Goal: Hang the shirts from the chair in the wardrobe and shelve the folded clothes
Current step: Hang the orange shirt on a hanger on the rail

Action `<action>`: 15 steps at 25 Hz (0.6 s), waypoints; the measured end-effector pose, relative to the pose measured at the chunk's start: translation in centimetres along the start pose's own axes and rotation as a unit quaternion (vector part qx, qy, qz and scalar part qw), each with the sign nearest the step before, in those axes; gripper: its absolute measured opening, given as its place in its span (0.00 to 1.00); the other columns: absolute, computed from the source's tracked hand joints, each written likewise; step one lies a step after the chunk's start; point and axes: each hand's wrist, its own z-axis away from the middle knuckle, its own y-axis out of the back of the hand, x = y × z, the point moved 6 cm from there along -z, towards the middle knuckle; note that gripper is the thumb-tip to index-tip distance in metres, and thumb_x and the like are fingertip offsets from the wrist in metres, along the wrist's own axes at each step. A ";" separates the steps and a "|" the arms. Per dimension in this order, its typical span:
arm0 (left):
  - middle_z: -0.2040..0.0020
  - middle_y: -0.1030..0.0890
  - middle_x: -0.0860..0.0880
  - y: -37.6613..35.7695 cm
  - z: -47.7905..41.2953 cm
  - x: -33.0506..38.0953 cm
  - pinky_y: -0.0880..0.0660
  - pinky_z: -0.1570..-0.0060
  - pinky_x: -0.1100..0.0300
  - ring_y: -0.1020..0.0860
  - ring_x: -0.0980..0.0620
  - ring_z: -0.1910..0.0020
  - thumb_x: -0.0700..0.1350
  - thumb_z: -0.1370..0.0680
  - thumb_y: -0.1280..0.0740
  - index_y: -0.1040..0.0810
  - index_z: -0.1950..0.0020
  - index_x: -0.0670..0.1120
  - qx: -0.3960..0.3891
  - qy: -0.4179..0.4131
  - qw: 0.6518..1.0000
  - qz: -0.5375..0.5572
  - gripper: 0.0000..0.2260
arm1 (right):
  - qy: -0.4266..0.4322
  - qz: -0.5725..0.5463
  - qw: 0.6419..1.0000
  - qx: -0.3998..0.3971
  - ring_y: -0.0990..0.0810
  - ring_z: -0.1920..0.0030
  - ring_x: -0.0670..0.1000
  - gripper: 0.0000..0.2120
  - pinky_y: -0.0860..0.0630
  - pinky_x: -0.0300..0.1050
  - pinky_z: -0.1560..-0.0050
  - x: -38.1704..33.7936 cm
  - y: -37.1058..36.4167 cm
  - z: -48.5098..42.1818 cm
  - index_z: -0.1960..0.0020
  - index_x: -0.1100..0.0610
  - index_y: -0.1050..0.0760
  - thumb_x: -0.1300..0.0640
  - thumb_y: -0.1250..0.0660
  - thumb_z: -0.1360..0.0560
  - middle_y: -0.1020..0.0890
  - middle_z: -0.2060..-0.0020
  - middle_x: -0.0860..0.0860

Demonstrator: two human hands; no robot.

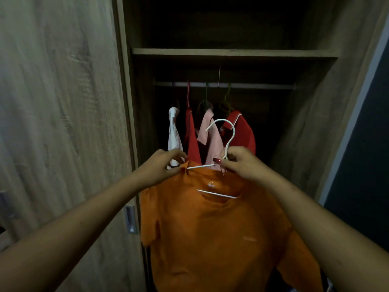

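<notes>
An orange shirt (214,232) hangs in front of me on a white hanger (228,131) whose hook points up toward the wardrobe. My left hand (162,167) pinches the shirt's collar at the hanger's left arm. My right hand (240,163) grips the hanger at the base of its hook. Behind them the wardrobe rail (263,86) carries several hung shirts: a white one (174,135), a red one (192,144), a pink one (211,140) and another red one (244,133). The chair and folded clothes are out of view.
A wooden shelf (231,52) runs above the rail, dark above it. The sliding wardrobe door (63,123) with a metal recessed handle (131,219) stands at my left. The wardrobe's right side panel (315,127) and a dark wall lie to the right.
</notes>
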 end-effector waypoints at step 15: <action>0.50 0.18 0.47 -5.1 -6.2 1.2 0.25 0.48 0.53 0.21 0.51 0.50 0.47 0.20 0.41 0.21 0.47 0.46 -0.012 -0.024 0.985 0.172 0.11 | -0.132 -0.107 0.984 0.051 0.25 0.72 0.48 0.12 0.26 0.37 0.72 -1.1 7.1 4.6 0.50 0.68 0.24 0.60 0.41 0.20 0.16 0.61 0.62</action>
